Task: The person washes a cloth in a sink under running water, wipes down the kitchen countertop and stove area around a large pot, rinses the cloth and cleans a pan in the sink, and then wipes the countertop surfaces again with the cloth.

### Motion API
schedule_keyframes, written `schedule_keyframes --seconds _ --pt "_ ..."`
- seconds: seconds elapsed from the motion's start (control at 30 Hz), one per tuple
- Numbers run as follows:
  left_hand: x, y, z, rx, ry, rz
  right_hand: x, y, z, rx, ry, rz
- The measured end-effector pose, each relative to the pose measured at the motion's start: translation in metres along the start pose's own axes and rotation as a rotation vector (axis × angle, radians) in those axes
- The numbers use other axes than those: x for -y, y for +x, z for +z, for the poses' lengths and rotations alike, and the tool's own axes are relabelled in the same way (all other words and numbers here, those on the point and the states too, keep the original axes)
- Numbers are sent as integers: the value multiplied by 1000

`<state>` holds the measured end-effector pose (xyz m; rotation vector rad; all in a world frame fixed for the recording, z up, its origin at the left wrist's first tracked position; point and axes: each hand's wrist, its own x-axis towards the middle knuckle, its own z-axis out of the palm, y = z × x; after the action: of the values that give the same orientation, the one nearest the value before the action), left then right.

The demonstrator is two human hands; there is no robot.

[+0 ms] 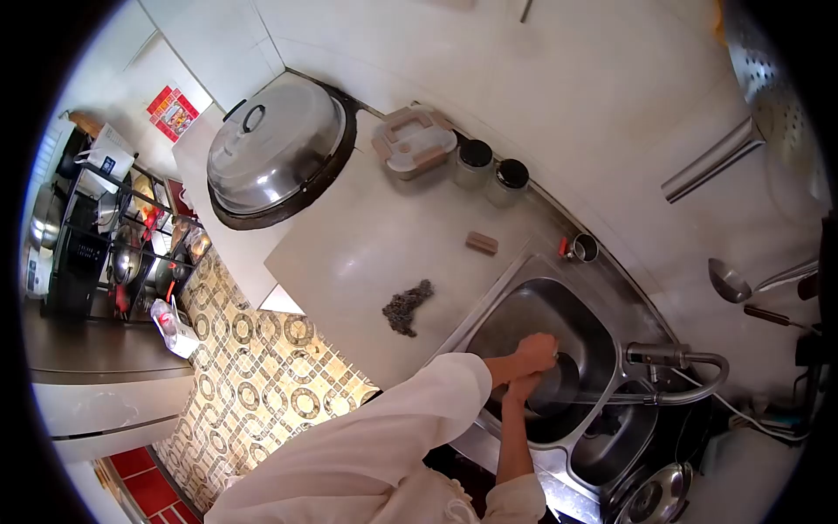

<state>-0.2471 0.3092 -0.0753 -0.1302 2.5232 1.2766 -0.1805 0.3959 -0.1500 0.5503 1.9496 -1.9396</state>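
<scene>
Both hands are together over the large basin of a steel sink (602,325). My left hand (535,351) is closed, its fingers curled inward. Just below and against it, my right hand (523,385) is curled too, partly covered by the left. What they hold, if anything, is too small and hidden to make out. Beside the fingers, down in the basin, is a round, dark, bowl-like vessel (559,389). The faucet spout (624,398) reaches over the basin towards it.
On the counter (349,262) lie a dark, scrubber-like clump (407,307) and a brownish block (482,243). Behind stand two black-lidded jars (476,155), a food container (414,141) and a domed wok lid (278,144). A small metal cup (585,248) sits by the sink; a ladle (728,281) hangs right.
</scene>
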Motion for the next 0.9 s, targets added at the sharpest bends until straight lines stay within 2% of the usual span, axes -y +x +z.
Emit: schedule_keyframes --seconds 0.07,0.1,0.13,0.2,0.23,0.27,0.3,0.33,0.37,0.4,0.47,0.5,0.57,0.63,0.67,0.73,0.77,0.83,0.9 --pt "9 1 2 -90 -247 -11 31 -23 6 -6 -13 74" --pt "9 -2 -6 -104 -247 6 59 -42 16 -86 92 134" --pt "13 -10 -16 -97 -216 -8 72 -53 16 -80 90 115" --pt "24 -27 -42 -108 -183 -9 85 -75 15 -130 295 156" --pt "27 -39 -55 59 -510 -56 93 -89 16 -125 291 143" --pt "27 -48 -66 233 -834 -100 101 -103 19 -107 457 146" --pt "25 -57 -77 223 -836 -90 102 -115 22 -85 623 153" --pt "25 -69 -85 261 -1049 -132 94 -115 17 54 733 153" --pt "26 -83 -91 294 -1264 -173 85 -115 14 69 719 156" --pt "26 -97 -96 277 -1270 -167 81 -121 19 103 678 129" --pt "29 -126 -100 478 -1581 -87 65 -117 18 148 559 5" --pt "38 -140 -105 462 -1586 -81 67 -116 15 162 553 7" --pt "54 -165 -120 723 -1591 -93 74 -124 19 127 309 -262" --pt "59 -207 -146 634 -1546 -136 106 -162 47 142 384 -291" --pt "68 -220 -151 674 -1565 -174 113 -182 56 200 537 -232" --pt "87 -247 -157 719 -1603 -213 120 -217 77 259 622 -172" --pt "99 -260 -160 586 -1515 -114 121 -234 89 326 717 -115" --pt "125 -287 -178 323 -1300 82 120 -265 125 293 712 -100" --pt "154 -322 -203 357 -1355 103 112 -290 159 335 632 24"
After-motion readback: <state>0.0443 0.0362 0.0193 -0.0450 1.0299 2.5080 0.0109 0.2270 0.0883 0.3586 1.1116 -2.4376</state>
